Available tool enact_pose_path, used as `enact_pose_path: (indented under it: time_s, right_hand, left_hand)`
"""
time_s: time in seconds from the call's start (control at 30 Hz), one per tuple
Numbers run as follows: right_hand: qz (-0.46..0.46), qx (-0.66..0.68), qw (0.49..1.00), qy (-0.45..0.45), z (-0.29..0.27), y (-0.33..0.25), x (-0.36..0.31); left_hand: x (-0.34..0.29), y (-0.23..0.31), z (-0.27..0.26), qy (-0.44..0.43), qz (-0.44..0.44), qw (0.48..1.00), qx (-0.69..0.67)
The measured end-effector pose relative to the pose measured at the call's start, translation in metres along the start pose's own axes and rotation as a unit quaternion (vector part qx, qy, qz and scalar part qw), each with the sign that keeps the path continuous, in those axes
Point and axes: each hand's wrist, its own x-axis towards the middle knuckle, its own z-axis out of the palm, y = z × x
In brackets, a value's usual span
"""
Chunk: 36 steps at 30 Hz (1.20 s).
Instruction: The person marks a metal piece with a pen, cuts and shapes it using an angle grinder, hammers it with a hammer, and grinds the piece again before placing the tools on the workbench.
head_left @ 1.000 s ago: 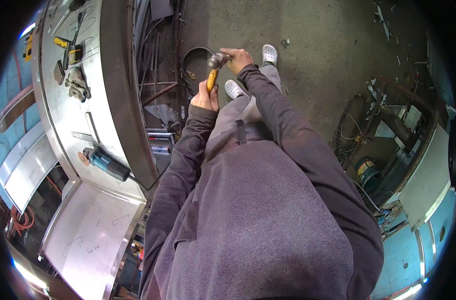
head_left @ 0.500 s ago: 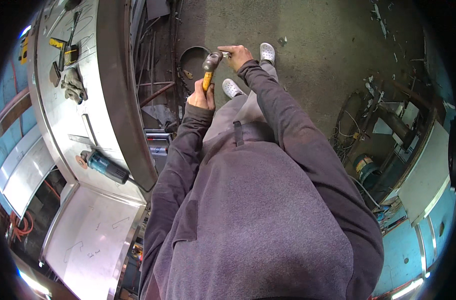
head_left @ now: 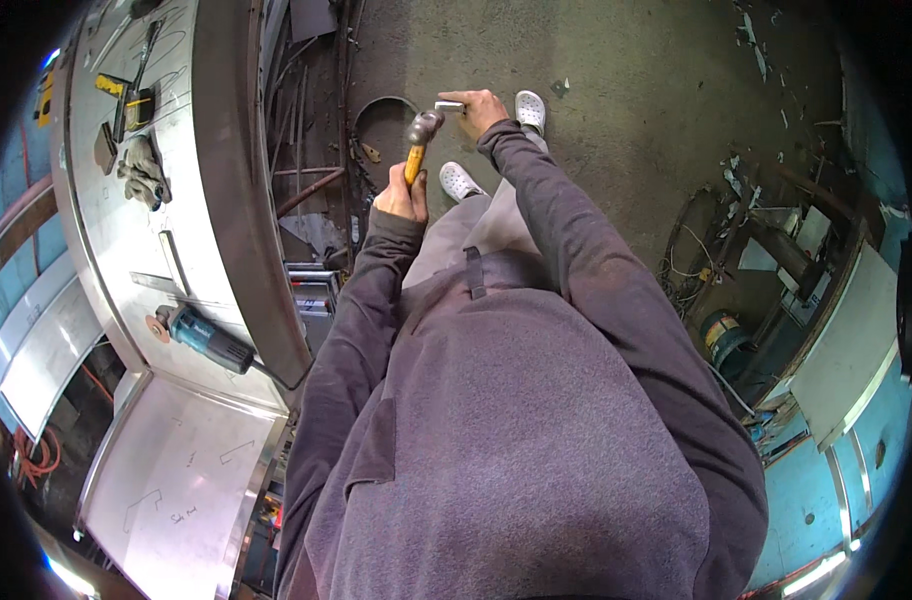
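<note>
We are working off the tabletop (head_left: 188, 130), hands out past its right edge and hanging over the floor (head_left: 656, 90). Left hand (head_left: 403, 197): we are keeping the grip wrapped round the yellow handle of a hammer (head_left: 416, 158), its metal head pointing up and away from us. Right hand (head_left: 483, 114): we are pinching a small metal piece (head_left: 450, 106) in the grip, one finger lying along it. Hammer head and piece are sitting close together; we are not managing to tell whether they are touching. White perforated shoes (head_left: 530, 113) are showing below the hands. On the tabletop, an angle grinder (head_left: 211, 337) is lying near the lower right corner, cord running over the right edge. Just above it an L-shaped metal square (head_left: 175, 265) is resting. Farther up, nearer the left edge, we are noting crumpled gloves (head_left: 143, 172) and yellow-and-black tools (head_left: 137, 108) lying close by.
</note>
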Motion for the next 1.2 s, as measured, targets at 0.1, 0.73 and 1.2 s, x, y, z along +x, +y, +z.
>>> enact_pose_path:
  time_s: [0.1,0.73,1.2]
  right_hand:
    - [-0.012,-0.003,1.000,-0.003,0.000,-0.007,0.003]
    - [-0.076,0.061,0.995,-0.023,-0.050,0.012,-0.010]
    - [-0.416,0.024,0.886,-0.205,-0.409,-0.183,0.009]
  left_hand:
    - [0.000,0.011,-0.001,0.005,-0.023,1.000,-0.004]
    - [-0.018,0.014,-0.058,0.039,-0.168,0.984,0.036]
    - [0.010,-0.047,-0.170,0.422,-0.390,0.814,0.091]
